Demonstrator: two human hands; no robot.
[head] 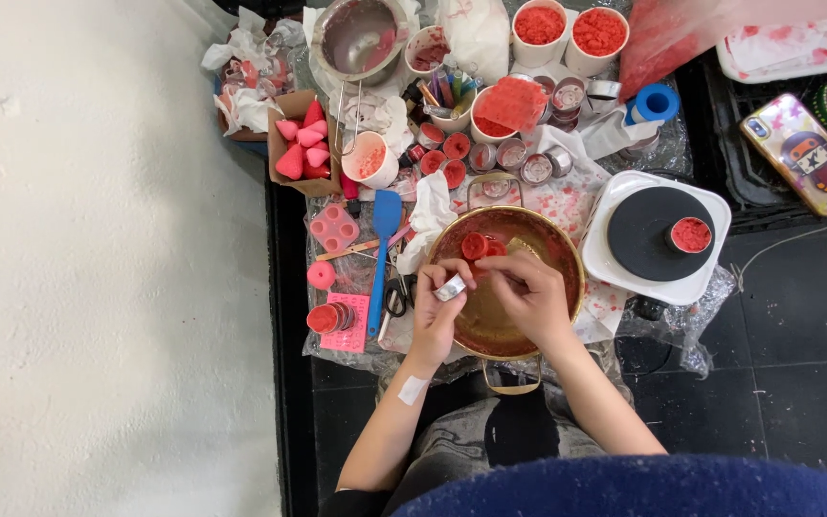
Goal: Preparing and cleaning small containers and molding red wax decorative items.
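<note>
Over a brass-coloured bowl [559, 251] my two hands meet. My left hand [433, 321] grips a small round metal cup [450, 287] at the bowl's left rim. My right hand [526, 292] reaches across the bowl, its fingertips pinching at that cup. Inside the bowl, just beyond my fingers, lie red wax pieces [476, 246]. A white plaster sits on my left wrist.
A white hot plate [624, 273] with a black disc and a small red-filled cup [690, 235] stands right of the bowl. Several small tins, white cups of red wax [540, 26], a blue spatula [382, 244], scissors [396, 295], pink moulds [334, 228] and a phone [804, 153] lie around. White wall at left.
</note>
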